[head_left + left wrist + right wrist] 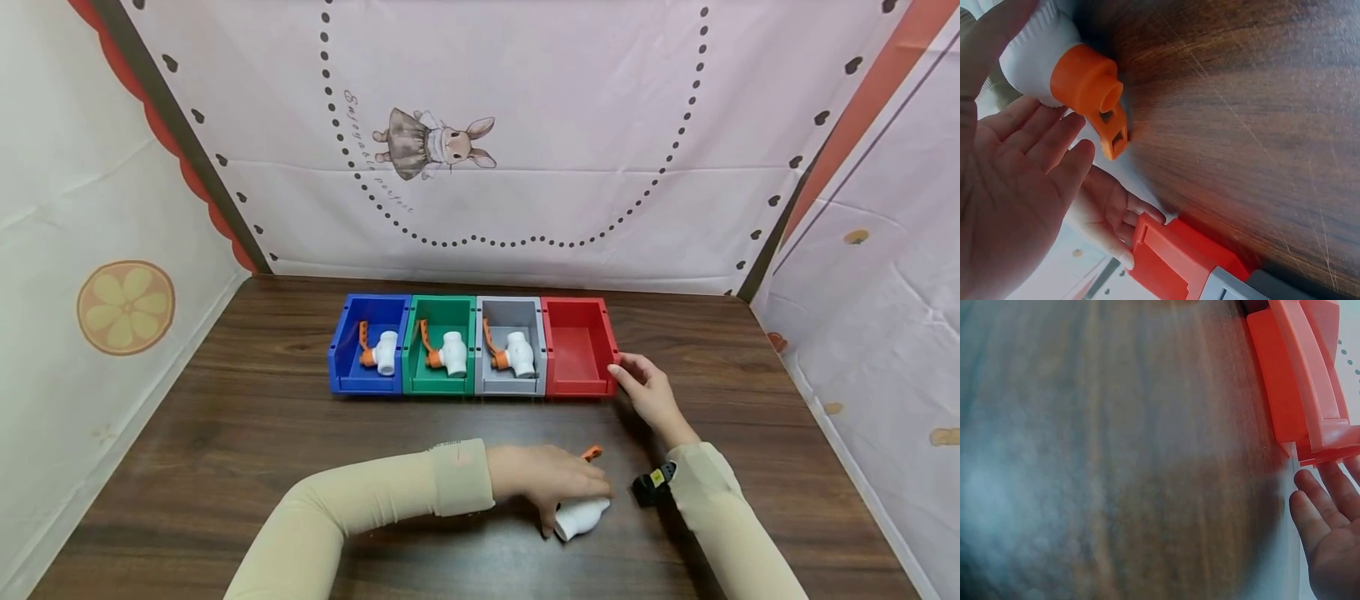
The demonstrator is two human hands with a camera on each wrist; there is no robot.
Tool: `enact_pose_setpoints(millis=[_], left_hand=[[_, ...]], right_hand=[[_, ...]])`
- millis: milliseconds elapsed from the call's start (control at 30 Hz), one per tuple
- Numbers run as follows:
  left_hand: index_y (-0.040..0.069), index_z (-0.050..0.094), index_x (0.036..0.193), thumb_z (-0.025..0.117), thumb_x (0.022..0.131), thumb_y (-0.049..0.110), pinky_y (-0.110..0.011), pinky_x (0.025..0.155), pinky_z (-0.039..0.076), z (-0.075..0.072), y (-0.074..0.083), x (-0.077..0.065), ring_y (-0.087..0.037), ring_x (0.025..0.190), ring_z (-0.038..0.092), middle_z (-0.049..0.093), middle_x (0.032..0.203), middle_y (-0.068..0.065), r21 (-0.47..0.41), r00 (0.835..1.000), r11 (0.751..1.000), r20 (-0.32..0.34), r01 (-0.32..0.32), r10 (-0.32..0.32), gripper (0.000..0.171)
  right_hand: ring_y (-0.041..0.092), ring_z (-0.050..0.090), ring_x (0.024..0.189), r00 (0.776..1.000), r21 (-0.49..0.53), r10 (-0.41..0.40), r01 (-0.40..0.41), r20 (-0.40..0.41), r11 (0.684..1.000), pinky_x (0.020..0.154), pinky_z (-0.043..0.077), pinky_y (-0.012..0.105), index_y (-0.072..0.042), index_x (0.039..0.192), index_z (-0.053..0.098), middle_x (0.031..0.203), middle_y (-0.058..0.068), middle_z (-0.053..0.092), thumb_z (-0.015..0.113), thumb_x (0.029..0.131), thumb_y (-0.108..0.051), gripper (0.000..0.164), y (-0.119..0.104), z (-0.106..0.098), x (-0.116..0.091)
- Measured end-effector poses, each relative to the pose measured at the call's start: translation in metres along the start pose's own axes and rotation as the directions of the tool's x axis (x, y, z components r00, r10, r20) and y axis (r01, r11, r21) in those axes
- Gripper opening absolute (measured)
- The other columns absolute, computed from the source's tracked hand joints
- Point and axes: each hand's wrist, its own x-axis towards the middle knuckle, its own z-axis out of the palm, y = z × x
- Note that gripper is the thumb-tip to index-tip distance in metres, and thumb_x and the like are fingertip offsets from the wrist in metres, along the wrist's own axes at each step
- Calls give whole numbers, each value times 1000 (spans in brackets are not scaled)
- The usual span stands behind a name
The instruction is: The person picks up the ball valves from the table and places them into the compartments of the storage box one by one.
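My left hand [558, 479] reaches over a white ball valve [581, 518] on the table, thumb at one side and fingers at the other. The valve's orange handle [1113, 134] points away past the fingertips. My right hand [651, 392] holds the right side of a red bin [577, 354], thumb at its rim and fingers along the outer wall. In the right wrist view the fingers [1329, 506] meet the bin's wall. Nothing lies in the red bin.
Left of the red bin stand a grey bin [510, 312], a green bin [444, 310] and a blue bin [378, 308] in one row. Each holds a white valve with an orange handle. A printed cloth [562, 125] hangs behind the wooden table [262, 433].
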Motion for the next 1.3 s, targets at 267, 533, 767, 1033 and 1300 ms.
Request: enact_pose_setpoints(millis=[267,533,767,1033,1300], left_hand=[[16,48,131,86,64,42,-15,80,45,3,-3,0,-1,106,52,54,119,8,8,996,999,-70,52,-52,81],[17,52,126,85,63,48,-16,78,46,5,-4,2,-1,101,54,56,114,9,46,994,998,-103,42,-37,78],[16,52,127,85,64,47,-15,85,44,6,-4,3,-2,102,55,57,113,8,53,993,998,-112,34,-28,77],[14,53,127,83,67,47,-13,86,43,6,-8,5,-1,101,54,57,113,7,32,992,999,-129,-1,5,75],[12,52,130,80,69,49,-14,91,42,5,-11,5,-3,105,54,58,115,6,69,986,997,-164,-21,32,77]], right_hand=[[3,49,99,999,2,-30,30,-17,1000,79,40,7,-1,130,52,127,19,57,57,95,-34,48,3,2,3],[20,50,110,1000,4,-17,17,-9,1000,80,39,8,-1,132,51,128,20,56,57,95,-34,49,3,2,3],[20,50,110,1000,9,-9,10,-8,1000,80,39,8,-1,132,50,128,20,55,56,95,-35,50,3,1,3],[7,51,102,1000,9,-22,23,-16,1000,80,40,7,0,131,51,126,22,56,56,96,-31,47,0,0,1],[19,50,110,1000,10,-12,12,-4,1000,80,38,6,0,133,49,129,22,55,55,96,-32,49,-2,-1,-1]])
